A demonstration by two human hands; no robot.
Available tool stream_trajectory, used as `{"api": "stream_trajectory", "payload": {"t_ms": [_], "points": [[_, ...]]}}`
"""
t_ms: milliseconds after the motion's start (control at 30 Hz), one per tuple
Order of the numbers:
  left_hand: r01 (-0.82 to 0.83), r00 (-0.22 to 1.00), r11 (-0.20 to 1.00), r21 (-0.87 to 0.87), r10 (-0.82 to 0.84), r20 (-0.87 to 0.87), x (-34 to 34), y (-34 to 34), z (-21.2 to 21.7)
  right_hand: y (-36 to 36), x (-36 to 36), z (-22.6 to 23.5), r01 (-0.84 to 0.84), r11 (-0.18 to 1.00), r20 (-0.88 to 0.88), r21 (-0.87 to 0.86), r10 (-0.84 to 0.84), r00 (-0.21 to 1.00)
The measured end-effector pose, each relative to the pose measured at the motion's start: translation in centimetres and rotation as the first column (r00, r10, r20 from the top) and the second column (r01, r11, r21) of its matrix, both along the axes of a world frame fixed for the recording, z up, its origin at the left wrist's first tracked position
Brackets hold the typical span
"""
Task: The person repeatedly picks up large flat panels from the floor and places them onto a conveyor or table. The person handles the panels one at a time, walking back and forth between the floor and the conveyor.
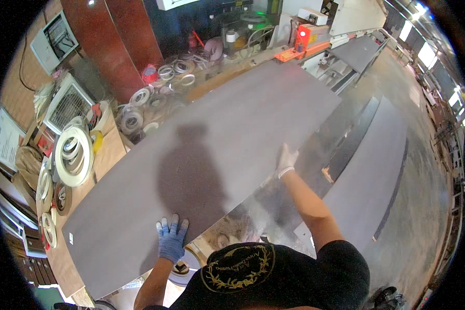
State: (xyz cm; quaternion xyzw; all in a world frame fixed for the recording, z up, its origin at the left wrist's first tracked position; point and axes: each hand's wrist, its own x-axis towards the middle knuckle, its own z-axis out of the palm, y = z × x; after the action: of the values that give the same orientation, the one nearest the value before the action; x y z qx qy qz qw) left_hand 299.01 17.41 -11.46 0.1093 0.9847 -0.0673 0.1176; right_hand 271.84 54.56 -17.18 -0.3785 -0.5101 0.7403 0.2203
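Note:
A long, flat grey panel (243,119) stretches diagonally across the workbench, with a small white label at its near left end. My left hand (171,238), in a blue glove with pale fingertips, lies on the panel's near edge with its fingers spread. Farther along the same edge, my right hand (287,159) wears a white glove. It is closed on the panel's edge, thumb on top; the other fingers are partly hidden. A shadow falls across the middle of the panel.
Rolls of edge banding (75,155) crowd the left bench, and more tape rolls (132,120) lie behind the panel. An orange machine part (294,49) stands at the panel's far end. To the right, more grey panels (367,170) are stacked low.

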Motion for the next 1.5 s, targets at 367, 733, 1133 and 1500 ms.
{"api": "stream_trajectory", "payload": {"t_ms": [367,733,1133,1500], "points": [[-0.016,0.996,0.998,-0.063,0.021,0.084,-3.0,4.7,0.3,4.4,-2.8,-1.2,0.045,0.990,0.086,0.133,-0.057,0.995],[-0.028,0.996,0.999,0.023,0.026,0.091,-4.5,6.4,-0.2,5.8,-4.4,-0.7,0.007,0.983,0.177,0.184,-0.041,0.983],[0.054,0.989,0.996,-0.065,-0.045,0.142,-8.1,10.9,0.3,13.6,-9.0,-8.3,0.111,0.971,0.064,0.213,-0.127,0.990],[0.062,0.997,0.998,-0.010,-0.063,-0.039,-10.7,15.4,-0.5,15.5,-9.0,-3.4,-0.171,0.964,0.158,0.202,0.140,0.977]]}}
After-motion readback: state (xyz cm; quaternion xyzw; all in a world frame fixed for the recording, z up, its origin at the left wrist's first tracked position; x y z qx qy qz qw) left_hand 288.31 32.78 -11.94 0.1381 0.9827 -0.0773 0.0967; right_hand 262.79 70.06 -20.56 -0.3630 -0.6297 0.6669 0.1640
